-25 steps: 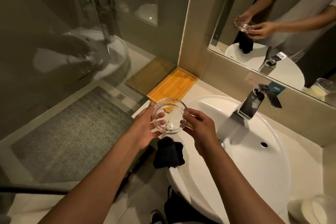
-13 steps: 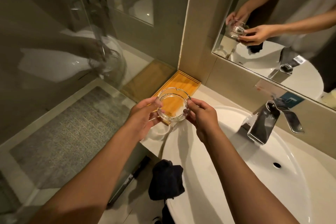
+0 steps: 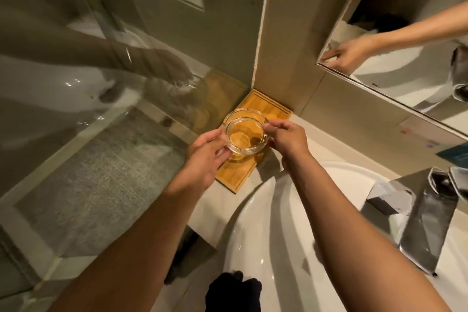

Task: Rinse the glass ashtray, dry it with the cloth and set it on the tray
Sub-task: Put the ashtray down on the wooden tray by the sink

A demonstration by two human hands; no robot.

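The clear glass ashtray (image 3: 245, 132) is upright, over the middle of the wooden tray (image 3: 236, 177) in the counter's corner; whether it touches the tray I cannot tell. My left hand (image 3: 206, 156) grips its left rim and my right hand (image 3: 287, 138) pinches its right rim. A dark cloth (image 3: 233, 291) hangs over the basin's front edge at the bottom of the view.
The white basin (image 3: 291, 235) fills the lower right, with a chrome faucet (image 3: 428, 218) at its right. A mirror (image 3: 405, 40) hangs above the counter. A glass shower partition (image 3: 88, 109) stands right beside the tray on the left.
Both hands have carried the ashtray from above the basin's left edge leftward and away, to over the wooden tray. The view has shifted towards the corner.
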